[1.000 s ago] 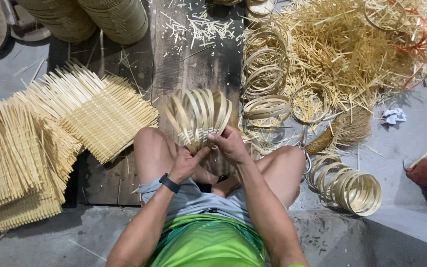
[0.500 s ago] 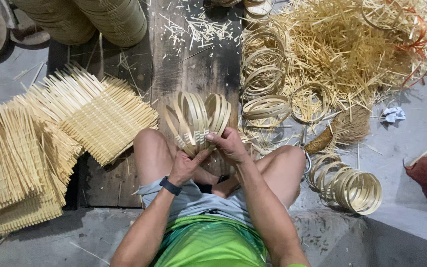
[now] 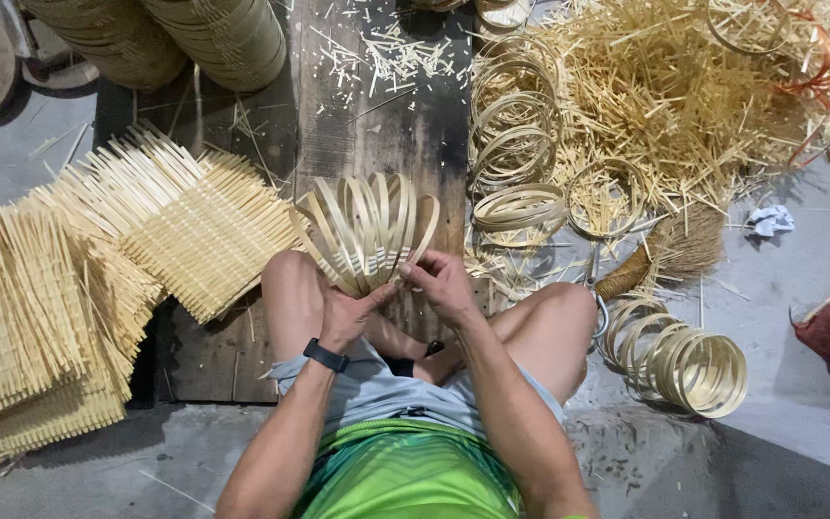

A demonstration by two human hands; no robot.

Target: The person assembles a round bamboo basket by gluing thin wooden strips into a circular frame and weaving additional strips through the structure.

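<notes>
Currently the largest masses in view are the loose heap of bamboo splints (image 3: 694,106) at upper right and the stacks of woven bamboo mats (image 3: 98,288) at left, both lying on the floor; a dark wooden plank (image 3: 386,115) runs between them under the person's knees. Next in size, stacked woven baskets (image 3: 165,34) stand at the top left, and a row of finished bamboo rings (image 3: 684,360) lies beside the right knee, with more rings (image 3: 516,135) near the splint heap. The work in hand is a fan of bamboo hoop strips (image 3: 367,226), held upright just above the knees and spread like an open shell. The left hand (image 3: 343,312), with a dark watch (image 3: 325,355) on its wrist, has its fingers clamped on the gathered base of the strips; the right hand (image 3: 444,284) pinches the same base from the other side, thumb and forefinger closed on it. Judged from this grip, the step is sorting or aligning the strips at their common base; the next move calls for holding that base tight while single strips are shifted.
</notes>
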